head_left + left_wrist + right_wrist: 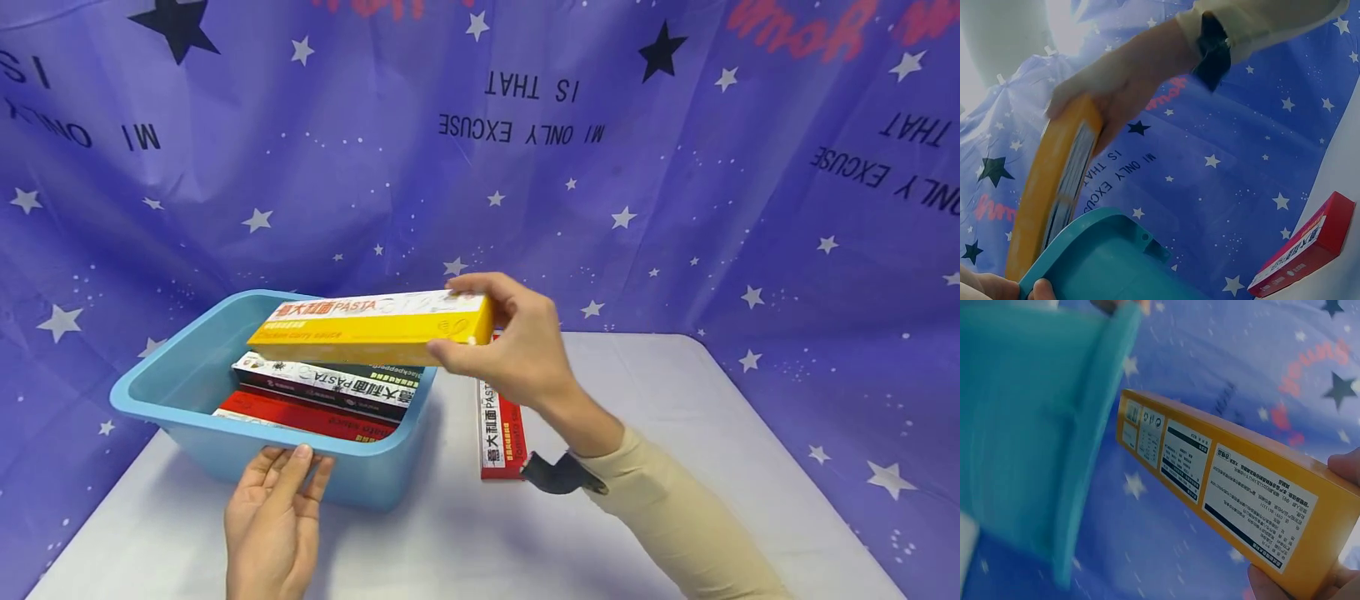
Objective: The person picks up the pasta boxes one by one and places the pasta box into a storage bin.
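Observation:
My right hand [517,342] grips a yellow pasta box [367,329] by its right end, thumb on the near side and fingers behind. The box spans the blue plastic bin [273,446] from above, tilted slightly. In the right wrist view, the printed label side of the yellow box [1210,481] faces the camera. With thumb and fingers, my left hand [273,517] pinches the bin's near rim. Inside the bin lie a black-and-white pasta box [330,387] and a red one [307,415], partly covered by the rim.
A red pasta box [502,433] lies on the white table [637,400] right of the bin, partly hidden by my right hand and wrist. A dark band [558,473] hangs at my right cuff. Purple star-printed cloth [525,208] stands behind and at the sides.

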Demonstrator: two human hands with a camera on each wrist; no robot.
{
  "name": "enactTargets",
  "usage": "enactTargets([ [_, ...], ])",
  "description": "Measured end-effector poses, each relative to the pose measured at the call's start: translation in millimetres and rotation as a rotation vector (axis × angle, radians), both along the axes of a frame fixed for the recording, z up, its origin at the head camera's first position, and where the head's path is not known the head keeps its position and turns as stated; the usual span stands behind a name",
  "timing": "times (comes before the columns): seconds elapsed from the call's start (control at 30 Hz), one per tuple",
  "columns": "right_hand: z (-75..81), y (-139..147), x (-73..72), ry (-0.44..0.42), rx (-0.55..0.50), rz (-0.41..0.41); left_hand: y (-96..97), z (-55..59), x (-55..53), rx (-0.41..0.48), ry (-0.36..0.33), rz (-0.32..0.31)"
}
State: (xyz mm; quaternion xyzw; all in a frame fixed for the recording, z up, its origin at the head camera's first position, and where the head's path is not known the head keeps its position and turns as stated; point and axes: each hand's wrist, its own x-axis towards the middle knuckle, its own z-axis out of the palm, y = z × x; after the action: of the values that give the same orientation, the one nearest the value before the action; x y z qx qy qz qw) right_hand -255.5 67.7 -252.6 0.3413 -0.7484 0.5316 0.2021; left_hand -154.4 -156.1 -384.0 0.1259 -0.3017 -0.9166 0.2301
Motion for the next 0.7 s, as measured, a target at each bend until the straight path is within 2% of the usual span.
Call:
enactTargets([
  [0.13,-21.5,-38,-1.5,-0.027,0.049,0.042,1.5,-2.7,-0.7,0.023,0.017,0.002],
  [0.23,-39.1,-61,-3.6,-0.087,0.09,0.054,1.7,-2.3,-1.7,0.031,0.02,0.014],
  [0.4,-60.5,-82,-8.0,-0.171,0.19,0.046,2.5,-0.5,-1.5,0.02,-0.006,0.026],
  [0.53,-65.1,-88,-7.2,-0.158,0.349,0.0,3.3,-1.1,0.2,0.005,-0.034,0.033],
  [0.7,-60.1,-85,-3.7,-0.138,0.511,-0.019,3.2,-0.9,0.6,0.004,-0.008,0.024],
])
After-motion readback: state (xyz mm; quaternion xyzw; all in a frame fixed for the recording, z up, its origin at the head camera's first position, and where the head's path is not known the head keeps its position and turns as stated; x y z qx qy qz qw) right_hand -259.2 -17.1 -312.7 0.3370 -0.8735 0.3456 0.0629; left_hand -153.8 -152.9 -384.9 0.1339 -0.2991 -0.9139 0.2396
